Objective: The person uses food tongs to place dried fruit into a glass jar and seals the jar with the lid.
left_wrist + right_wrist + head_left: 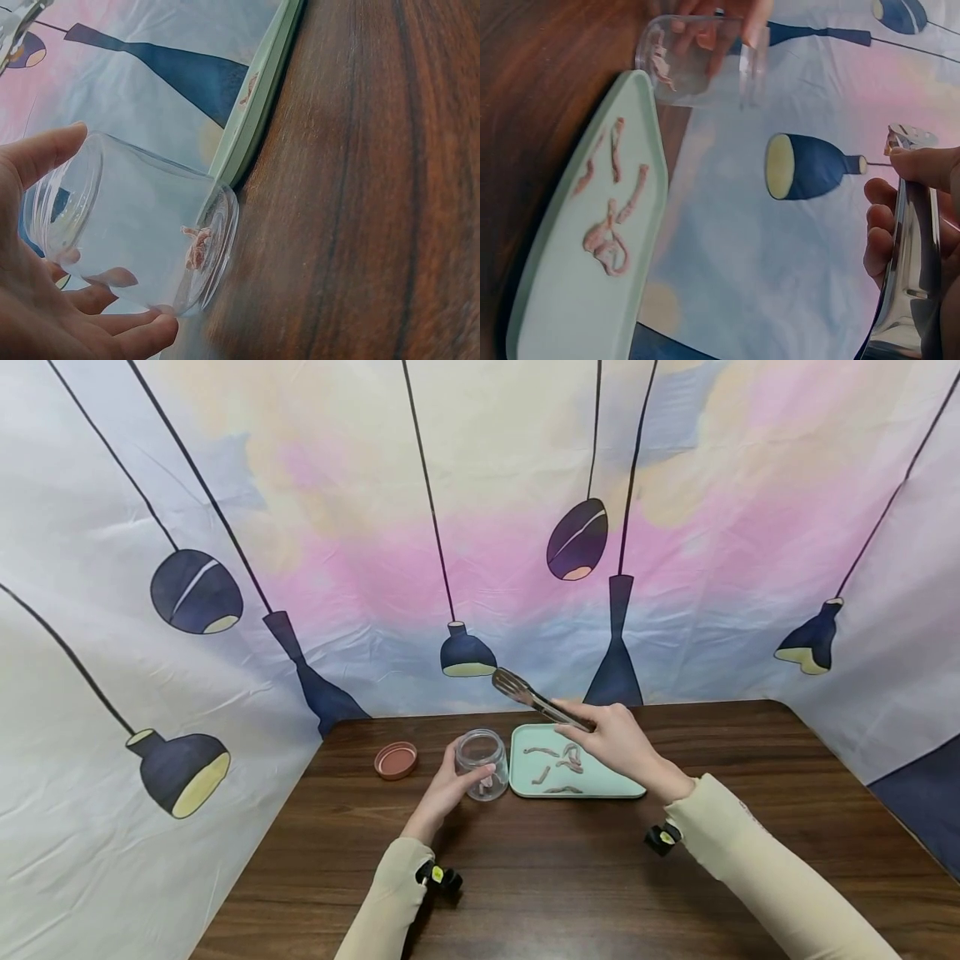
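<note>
My left hand [447, 787] grips a clear jar [487, 747] round its side, the thumb near the rim. The jar stands upright and uncovered, and a few pinkish strips [198, 247] lie at its bottom. In my right hand [617, 739] is a pair of metal tongs [536, 700], pointing up and left, with the slotted tips raised above jar height. Below that hand lies a mint-green tray [607, 785] bearing several thin, pinkish-brown, worm-like strips [616, 150]. Some of these strips are tangled together in the middle.
A reddish-brown round lid [396, 761] rests on the dark wooden table [540, 868], left of the jar. The tray's left edge sits right beside the jar. Behind the table hangs a cloth backdrop [337, 527] printed with lamps.
</note>
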The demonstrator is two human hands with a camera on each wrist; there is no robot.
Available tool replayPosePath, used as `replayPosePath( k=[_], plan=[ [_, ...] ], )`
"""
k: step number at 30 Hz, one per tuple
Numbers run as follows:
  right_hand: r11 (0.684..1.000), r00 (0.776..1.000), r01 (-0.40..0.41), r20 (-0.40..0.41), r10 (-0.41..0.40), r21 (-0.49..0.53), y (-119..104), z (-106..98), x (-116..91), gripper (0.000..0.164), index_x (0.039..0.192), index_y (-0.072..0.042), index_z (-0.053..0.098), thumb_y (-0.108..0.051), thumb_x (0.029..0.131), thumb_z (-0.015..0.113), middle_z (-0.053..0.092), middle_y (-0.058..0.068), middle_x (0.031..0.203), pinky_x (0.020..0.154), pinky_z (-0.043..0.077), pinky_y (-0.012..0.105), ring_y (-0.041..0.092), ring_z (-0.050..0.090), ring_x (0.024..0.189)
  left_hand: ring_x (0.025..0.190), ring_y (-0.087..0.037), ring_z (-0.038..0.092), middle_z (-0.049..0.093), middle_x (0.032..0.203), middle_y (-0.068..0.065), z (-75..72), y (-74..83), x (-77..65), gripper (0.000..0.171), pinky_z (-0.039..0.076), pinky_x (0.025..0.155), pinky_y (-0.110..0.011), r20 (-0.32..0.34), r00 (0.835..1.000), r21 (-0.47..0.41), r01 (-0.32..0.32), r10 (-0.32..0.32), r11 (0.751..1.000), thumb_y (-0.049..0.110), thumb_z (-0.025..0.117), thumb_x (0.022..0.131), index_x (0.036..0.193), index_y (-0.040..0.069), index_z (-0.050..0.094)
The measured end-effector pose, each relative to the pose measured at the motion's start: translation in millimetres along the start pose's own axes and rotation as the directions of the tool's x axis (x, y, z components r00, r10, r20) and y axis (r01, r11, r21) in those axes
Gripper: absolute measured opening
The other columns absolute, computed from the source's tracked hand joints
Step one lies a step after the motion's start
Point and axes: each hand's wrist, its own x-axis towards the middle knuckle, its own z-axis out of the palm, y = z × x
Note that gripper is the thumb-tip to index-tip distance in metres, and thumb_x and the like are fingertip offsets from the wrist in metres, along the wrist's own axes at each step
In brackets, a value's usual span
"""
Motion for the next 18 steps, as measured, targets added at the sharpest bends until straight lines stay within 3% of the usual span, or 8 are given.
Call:
replayPosePath(
  k=[10, 14, 18],
  plan=[
    [0.999, 0.991, -0.032, 0.131, 0.031, 0.009, 1.1, 22.8, -5.3, 0.047, 0.143, -0.02, 0.059, -0.033, 0.099, 0.067, 0.038, -0.011, 0.043, 0.041, 0.028, 0.025, 0.006, 0.031, 0.035, 0.143, -0.035, 0.034, 0.04, 0.152, -0.017, 0.7, 1.0, -1.0, 0.089, 0.027, 0.112, -0.06, -0.014, 1.0, 0.0, 0.006, -0.006, 1.0, 0.04, 0.078, 0.088, 0.157, 0.016, 0.027],
    [1.0, 0.991, -0.02, 0.133, 0.023, -0.018, 3.4, 31.6, -7.0, 0.045, 0.14, -0.019, 0.063, -0.033, 0.098, 0.069, 0.035, -0.012, 0.045, 0.043, 0.025, 0.024, 0.005, 0.02, 0.039, 0.144, -0.037, 0.033, 0.04, 0.152, -0.018, 1.4, 2.3, -1.5, 0.091, 0.026, 0.112, -0.062, -0.007, 1.0, -0.012, 0.008, -0.008, 1.0, 0.041, 0.078, 0.088, 0.157, 0.016, 0.025],
    [0.999, 0.991, -0.003, 0.132, 0.008, -0.043, 5.2, 39.2, -8.9, 0.044, 0.137, -0.016, 0.066, -0.03, 0.095, 0.072, 0.033, -0.014, 0.046, 0.044, 0.025, 0.023, 0.002, 0.019, 0.041, 0.144, -0.036, 0.032, 0.039, 0.153, -0.016, 1.0, 3.3, -1.4, 0.093, 0.026, 0.112, -0.062, 0.001, 1.0, -0.008, 0.019, -0.019, 1.0, 0.044, 0.078, 0.087, 0.157, 0.017, 0.024]
  ],
)
